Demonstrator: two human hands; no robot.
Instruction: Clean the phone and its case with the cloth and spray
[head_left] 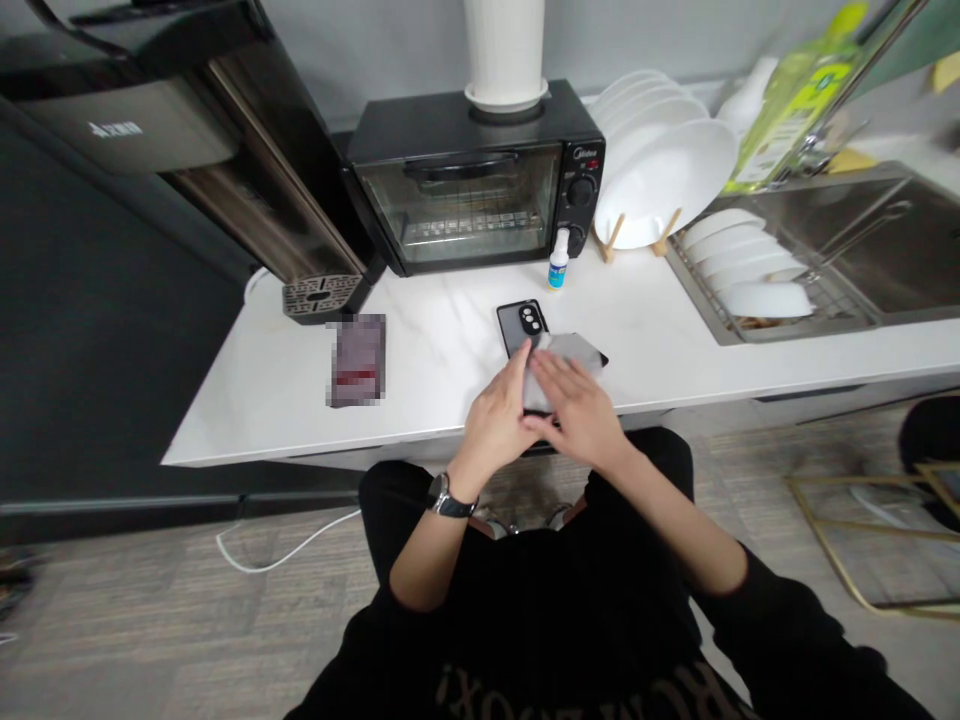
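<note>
A grey cloth (571, 348) lies under the fingers of my right hand (589, 415), which press it flat onto a dark, thin phone (604, 358). Most of the phone is covered; only a black corner and a bit of its lower edge show. My left hand (491, 420), with a watch (442, 495) on its wrist, grips the phone's left side, fingers straight and together; its grip is partly hidden. Just beyond the hands, a phone case (514, 320) with a black rim and camera cutouts lies on the counter, partly covered. A small white-and-blue spray bottle (557, 262) stands behind it.
A toaster oven (465, 200) with a white pot (506, 50) on top stands at the back. Left are a water dispenser (322, 292) and a blurred dark packet (358, 360). Right are racked plates (660, 165), a green bottle (795, 110) and a sink (870, 270) with dishes.
</note>
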